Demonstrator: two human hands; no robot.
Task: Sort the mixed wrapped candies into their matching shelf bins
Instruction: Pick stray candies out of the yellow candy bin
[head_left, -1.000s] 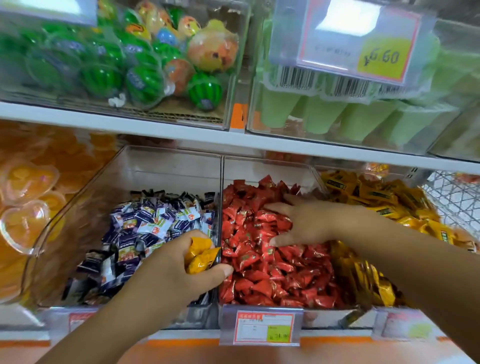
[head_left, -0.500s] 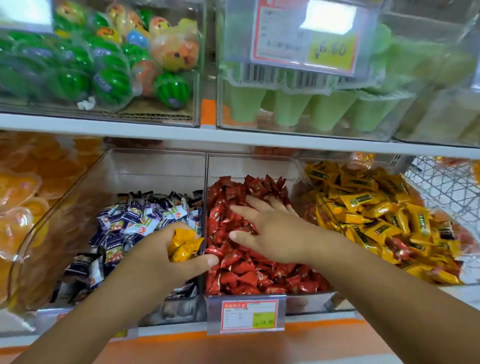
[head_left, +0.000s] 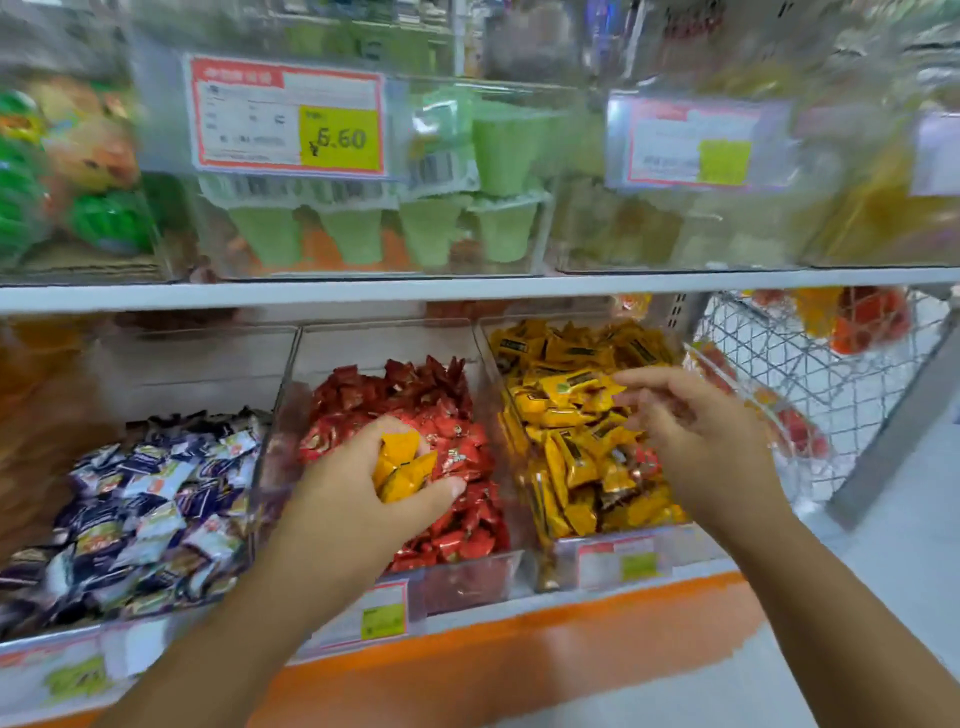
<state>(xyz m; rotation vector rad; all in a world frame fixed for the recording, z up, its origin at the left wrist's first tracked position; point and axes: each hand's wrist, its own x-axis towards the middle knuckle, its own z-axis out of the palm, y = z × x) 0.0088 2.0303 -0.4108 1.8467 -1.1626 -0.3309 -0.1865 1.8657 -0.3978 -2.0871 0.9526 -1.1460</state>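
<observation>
Clear plastic bins line both levels of a white shelf board (head_left: 571, 285), with an orange strip (head_left: 571, 629) running along the foot of the unit. On the upper level I can make out green cups (head_left: 431, 228) in the middle bin and round watermelon-patterned sweets (head_left: 111, 221) at the far left, both quite blurred. A wire basket (head_left: 810, 374) stands to the right of the lower row.

That lower row has three bins side by side. The left bin (head_left: 197, 358) holds blue-and-white candies (head_left: 145, 509), the middle bin (head_left: 374, 343) holds red candies (head_left: 415, 395), and the right bin (head_left: 566, 566) is heaped with yellow candies (head_left: 571, 415).

From my feed, the left hand (head_left: 358, 499) hangs over the front half of the middle bin, its fingers and thumb curled round a small clutch of yellow wrapped candies (head_left: 402, 467), which sit just above the red pile. The right hand (head_left: 701, 436) is over the right bin, above the yellow heap. Its fingers are loosely spread and smeared by motion, and I see nothing held in them. I cannot tell whether the fingertips touch the wrappers below.

A red-framed price tag (head_left: 288, 117) reading 6.60 hangs on the front of the upper middle bin. Smaller labels clip to the fronts of the lower bins, their print too blurred to read.
</observation>
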